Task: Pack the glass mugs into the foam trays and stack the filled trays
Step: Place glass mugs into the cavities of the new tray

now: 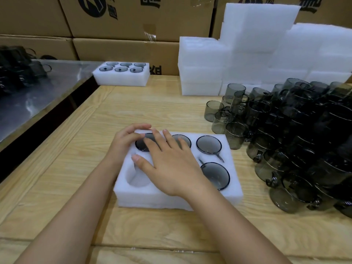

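Observation:
A white foam tray (152,197) lies in front of me on the wooden table. Smoky glass mugs sit in its slots, among them the far right mug (209,145) and the near right mug (216,175). The near left slot (138,177) holds nothing. My left hand (124,141) curls over the tray's far left corner, beside the far left mug (142,144). My right hand (169,164) lies flat with fingers spread across the tray's middle, hiding the near middle slot. A filled tray (122,78) stands at the back.
A big pile of loose smoky mugs (297,145) crowds the table's right side. Stacks of white foam trays (247,60) rise behind it. Cardboard boxes (123,20) line the back. A metal-topped table (38,96) with more dark mugs stands at left.

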